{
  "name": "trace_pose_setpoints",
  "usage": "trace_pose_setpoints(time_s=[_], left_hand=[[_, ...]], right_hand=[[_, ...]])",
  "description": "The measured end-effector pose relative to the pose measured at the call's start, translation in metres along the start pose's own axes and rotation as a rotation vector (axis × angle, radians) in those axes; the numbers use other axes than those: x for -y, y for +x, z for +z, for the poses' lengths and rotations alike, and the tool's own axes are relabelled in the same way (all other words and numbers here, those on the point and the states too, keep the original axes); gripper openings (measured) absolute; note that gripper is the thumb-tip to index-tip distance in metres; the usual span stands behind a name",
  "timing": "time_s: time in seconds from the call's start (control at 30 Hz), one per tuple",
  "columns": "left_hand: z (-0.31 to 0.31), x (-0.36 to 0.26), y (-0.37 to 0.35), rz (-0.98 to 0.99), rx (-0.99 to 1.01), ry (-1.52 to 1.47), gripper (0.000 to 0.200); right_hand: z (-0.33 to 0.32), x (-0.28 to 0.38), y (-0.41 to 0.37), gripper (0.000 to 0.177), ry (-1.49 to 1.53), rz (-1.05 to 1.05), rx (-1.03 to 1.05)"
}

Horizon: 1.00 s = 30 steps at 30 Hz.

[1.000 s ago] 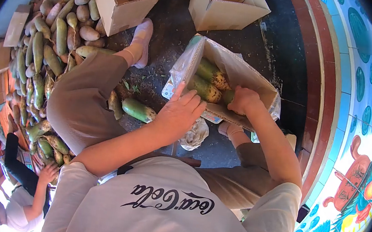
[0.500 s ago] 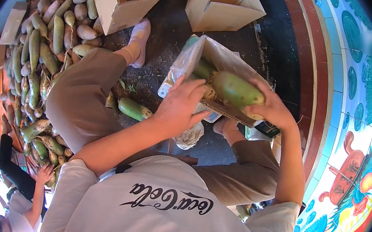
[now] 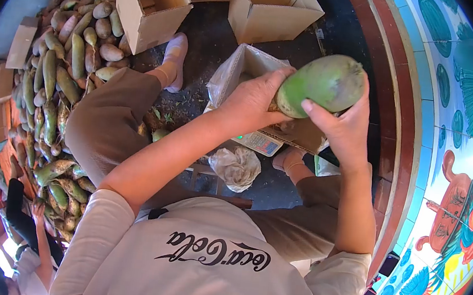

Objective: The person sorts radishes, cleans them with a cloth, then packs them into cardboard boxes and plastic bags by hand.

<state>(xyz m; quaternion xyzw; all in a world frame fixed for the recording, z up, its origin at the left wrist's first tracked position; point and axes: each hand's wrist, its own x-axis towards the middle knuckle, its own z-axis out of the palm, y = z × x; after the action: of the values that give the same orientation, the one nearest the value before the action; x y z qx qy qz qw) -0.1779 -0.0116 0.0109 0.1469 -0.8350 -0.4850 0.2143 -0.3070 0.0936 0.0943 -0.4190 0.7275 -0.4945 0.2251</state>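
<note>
A large green radish [image 3: 326,85] is held up above the open cardboard box [image 3: 239,67] between my knees. My right hand [image 3: 346,121] grips it from the right, thumb across its near side. My left hand [image 3: 256,100] closes around its left end, fingers above and thumb below. The hands and radish cover most of the box's inside. Under the box, a scale [image 3: 263,143] shows its keypad on the near side.
Many radishes [image 3: 73,52] are heaped at the left, with another person's arm [image 3: 42,242] beside them. Two open cartons [image 3: 160,24] [image 3: 273,16] stand ahead. A crumpled plastic bag [image 3: 235,167] lies near my lap. A painted tile wall [image 3: 445,187] runs along the right.
The green radish has risen out of the box in my right hand. My left hand, spread over the box before, has moved right and closed on the radish's end.
</note>
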Motion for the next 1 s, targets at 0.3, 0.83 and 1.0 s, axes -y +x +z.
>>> trace_pose_setpoints(time_s=[0.3, 0.83, 1.0], left_hand=[[-0.011, 0.020, -0.046, -0.048, 0.365, 0.780, 0.029], [-0.021, 0.009, -0.076, -0.059, 0.243, 0.532, 0.045], [-0.088, -0.026, -0.093, -0.037, -0.006, 0.340, 0.038]], right_hand=[[0.052, -0.098, 0.014, 0.076, -0.746, 0.060, 0.555], [0.101, -0.183, 0.020, 0.036, -1.340, -0.267, 0.463], [0.089, -0.170, 0.017, 0.051, -1.242, -0.209, 0.479]])
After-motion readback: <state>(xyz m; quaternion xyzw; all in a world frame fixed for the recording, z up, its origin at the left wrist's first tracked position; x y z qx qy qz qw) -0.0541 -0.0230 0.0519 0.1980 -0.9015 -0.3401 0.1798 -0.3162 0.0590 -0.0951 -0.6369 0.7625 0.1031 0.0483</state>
